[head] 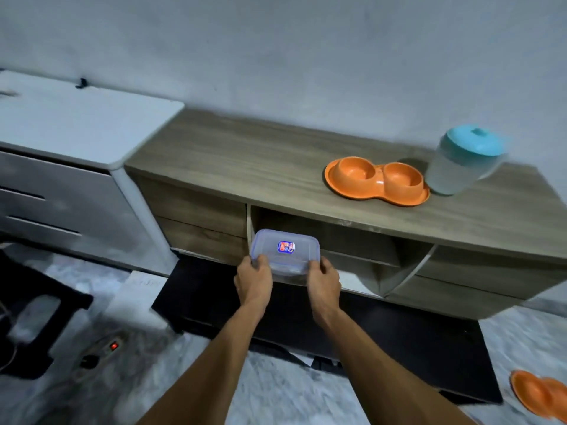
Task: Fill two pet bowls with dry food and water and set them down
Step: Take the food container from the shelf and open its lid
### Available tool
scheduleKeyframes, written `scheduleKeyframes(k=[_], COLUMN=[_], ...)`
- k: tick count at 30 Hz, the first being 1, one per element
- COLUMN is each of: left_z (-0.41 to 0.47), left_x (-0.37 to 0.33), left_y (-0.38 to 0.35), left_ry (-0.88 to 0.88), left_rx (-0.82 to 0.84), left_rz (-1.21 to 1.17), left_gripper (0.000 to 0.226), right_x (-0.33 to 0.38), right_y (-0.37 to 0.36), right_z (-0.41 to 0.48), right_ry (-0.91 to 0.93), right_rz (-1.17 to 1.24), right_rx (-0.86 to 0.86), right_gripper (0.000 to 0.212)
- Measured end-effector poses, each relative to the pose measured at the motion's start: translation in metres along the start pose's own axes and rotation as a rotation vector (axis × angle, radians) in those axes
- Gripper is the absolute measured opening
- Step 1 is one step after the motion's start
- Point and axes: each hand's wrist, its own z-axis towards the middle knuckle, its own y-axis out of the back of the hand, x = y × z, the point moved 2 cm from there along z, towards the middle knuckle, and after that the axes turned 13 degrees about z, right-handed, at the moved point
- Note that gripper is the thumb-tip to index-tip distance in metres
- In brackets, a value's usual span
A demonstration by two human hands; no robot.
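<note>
clear lidded container [284, 256] gripped by left hand [254, 282] and right hand [324, 285] before wooden cabinet [233, 154]; on top, orange double pet bowl [376, 180] beside teal-lidded pitcher [463, 164].

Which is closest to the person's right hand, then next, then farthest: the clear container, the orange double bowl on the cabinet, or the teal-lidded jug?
1. Clear container, held in the right hand.
2. Orange double bowl, up on the cabinet top.
3. Teal-lidded jug, right of the bowl.
</note>
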Motion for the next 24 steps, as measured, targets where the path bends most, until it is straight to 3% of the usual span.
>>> scheduleKeyframes(k=[11,21,24], left_z=[-0.044,0.061,0.107], left_x=[-0.102,-0.174,-0.195], left_y=[0.028,0.016,0.009], left_ry=[-0.111,-0.162,-0.152], left_rx=[-0.101,0.015,0.084], left_rz=[-0.001,-0.065,-0.061], left_gripper=[0.029,0.023,0.02], right_x=[0.111,0.165,0.174], right_y=[0.017,-0.047,-0.076], right_z=[-0.02,0.059,0.092], right_ry=[0.065,0.095,0.112], right_rz=[0.009,0.046,0.067], right_rx=[0.015,0.005,-0.004], right_gripper=[0.031,0.036,0.028])
